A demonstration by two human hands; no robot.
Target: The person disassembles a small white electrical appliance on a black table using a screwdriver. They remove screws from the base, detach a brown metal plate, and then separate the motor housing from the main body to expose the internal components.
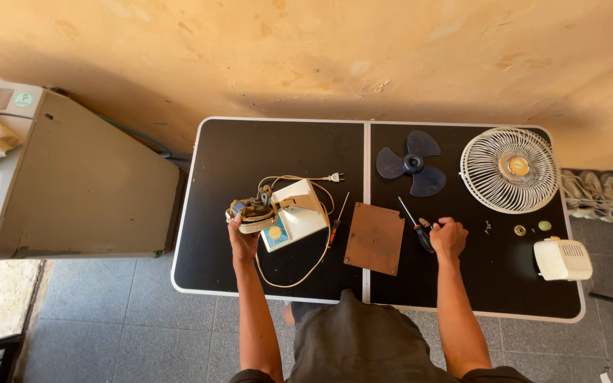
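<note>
We look straight down on a black folding tabletop (278, 152) with a white rim and a pale seam down its middle, standing on grey floor tiles against a rough ochre wall that fills the top of the frame. At the upper left sits a beige boxy appliance (72, 184) with a small round green sticker near its top corner. Our left hand (244, 241), left of centre, is clenched around the exposed fan motor (253, 211), a tangle of metal and wiring joined to the cream fan base (298, 211), which lies tipped on the tabletop and carries a blue panel with a round yellow dial. A cream power cord (299, 273) loops around the base, its plug near the seam. Just right of the base lies a red-handled screwdriver (335, 227), then a brown rectangular plate (374, 239). Our right hand (450, 237), right of centre, has its fingers closed on small dark pliers (427, 225), touching a black-handled screwdriver (414, 225). At the upper middle lies a dark blue fan blade (411, 163), and at the upper right a white wire fan guard (509, 170). A cream motor cover (562, 259) rests near the right edge, with small loose parts (531, 228) just above it.
</note>
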